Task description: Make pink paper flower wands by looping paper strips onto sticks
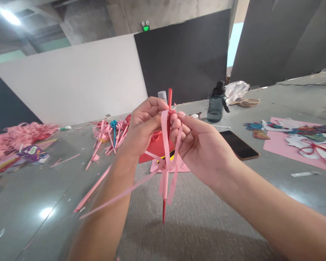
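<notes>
In front of me stands a thin red stick [170,97], upright, its pointed red lower end showing below a pink tube [165,183]. Pink paper strips [165,139] loop up from the tube and hang about it, one trailing off to the lower left. My left hand [149,119] is closed, with thumb and fingers pinching a strip near the upper part of the stick. Close beside it, my right hand [197,139] is closed too, fingertips pinching strip near the same spot. The fingers partly cover the stick and the ends of the strips.
Finished-looking pink strip bundles on sticks [101,132] and a pink strip pile [29,136] lie left. Behind my hands are red paper [145,156] and pink sheets [186,168]. To the right are a water bottle [215,107], phone [239,145] and pink board [273,143].
</notes>
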Demonstrator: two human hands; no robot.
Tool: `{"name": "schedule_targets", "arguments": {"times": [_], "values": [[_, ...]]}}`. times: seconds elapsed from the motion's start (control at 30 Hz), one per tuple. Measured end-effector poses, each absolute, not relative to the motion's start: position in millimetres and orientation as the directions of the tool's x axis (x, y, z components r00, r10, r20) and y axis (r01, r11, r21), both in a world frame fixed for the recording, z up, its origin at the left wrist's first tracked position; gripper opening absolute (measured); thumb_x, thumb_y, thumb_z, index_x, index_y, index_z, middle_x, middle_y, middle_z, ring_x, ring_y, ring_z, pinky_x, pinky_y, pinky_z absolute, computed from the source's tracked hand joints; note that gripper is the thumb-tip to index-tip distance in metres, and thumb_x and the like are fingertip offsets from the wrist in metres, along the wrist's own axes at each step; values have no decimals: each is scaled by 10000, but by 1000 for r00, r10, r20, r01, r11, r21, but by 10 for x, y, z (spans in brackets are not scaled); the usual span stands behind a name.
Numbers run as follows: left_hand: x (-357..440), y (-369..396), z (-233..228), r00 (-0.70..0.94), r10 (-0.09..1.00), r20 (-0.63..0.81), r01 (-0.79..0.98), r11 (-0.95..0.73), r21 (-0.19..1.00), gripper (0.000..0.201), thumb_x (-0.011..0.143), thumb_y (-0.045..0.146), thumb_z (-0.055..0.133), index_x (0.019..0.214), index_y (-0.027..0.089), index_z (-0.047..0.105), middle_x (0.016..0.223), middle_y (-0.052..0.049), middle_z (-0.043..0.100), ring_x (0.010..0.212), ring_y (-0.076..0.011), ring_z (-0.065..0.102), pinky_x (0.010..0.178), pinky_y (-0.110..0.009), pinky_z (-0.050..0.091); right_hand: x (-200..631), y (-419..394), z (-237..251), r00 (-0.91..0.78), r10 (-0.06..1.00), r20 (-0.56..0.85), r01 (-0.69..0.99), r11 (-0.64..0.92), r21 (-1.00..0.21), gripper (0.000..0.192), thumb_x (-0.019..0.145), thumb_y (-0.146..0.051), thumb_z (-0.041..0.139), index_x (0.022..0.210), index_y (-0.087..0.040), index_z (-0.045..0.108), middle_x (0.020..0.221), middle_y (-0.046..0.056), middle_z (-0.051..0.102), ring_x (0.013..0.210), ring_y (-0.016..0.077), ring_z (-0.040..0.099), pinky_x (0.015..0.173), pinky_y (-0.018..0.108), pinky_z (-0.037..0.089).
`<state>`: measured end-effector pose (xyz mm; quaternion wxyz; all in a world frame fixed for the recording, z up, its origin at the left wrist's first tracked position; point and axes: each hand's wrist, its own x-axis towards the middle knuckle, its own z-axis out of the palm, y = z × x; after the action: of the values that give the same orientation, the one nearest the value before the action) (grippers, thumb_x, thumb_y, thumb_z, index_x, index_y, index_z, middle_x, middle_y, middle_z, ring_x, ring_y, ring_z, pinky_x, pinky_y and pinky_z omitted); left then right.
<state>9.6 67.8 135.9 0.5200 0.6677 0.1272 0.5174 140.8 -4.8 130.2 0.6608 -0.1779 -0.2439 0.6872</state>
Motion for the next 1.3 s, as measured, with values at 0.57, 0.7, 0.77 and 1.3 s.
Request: {"name": "schedule_targets", "arguments": {"times": [0.57,0.7,0.77,1.3], "values": [[66,736,1342,481,598,642,-341,-547,765,59,893,204,751,914,208,695,855,-1,680,689,-109,676,612,-216,590,1446,-44,1302,-79,996,36,-801,-42,-597,125,932,-193,685,810,-169,697,757,-18,691,635,59,615,588,150,528],[45,748,1353,504,561,656,-346,-565,749,35,902,186,731,921,203,708,849,-6,686,715,-120,689,637,-225,604,1459,-37,1311,-111,993,42,-796,-64,-602,156,950,-194,662,803,-153,695,732,-17,671,609,50,598,596,150,528],[39,755,1355,525,533,664,-358,-569,740,28,915,181,713,933,203,715,846,-6,685,726,-116,685,656,-224,601,1465,-34,1317,-115,992,48,-799,-64,-598,146,946,-179,659,808,-149,697,727,-19,666,608,47,593,602,149,528],[5,756,1364,506,580,639,-318,-563,763,45,887,169,701,906,203,724,833,-13,707,695,-121,688,622,-220,573,1468,-44,1328,-44,997,63,-811,1,-584,28,827,-174,682,835,-183,657,805,17,715,690,103,657,679,202,564]]}}
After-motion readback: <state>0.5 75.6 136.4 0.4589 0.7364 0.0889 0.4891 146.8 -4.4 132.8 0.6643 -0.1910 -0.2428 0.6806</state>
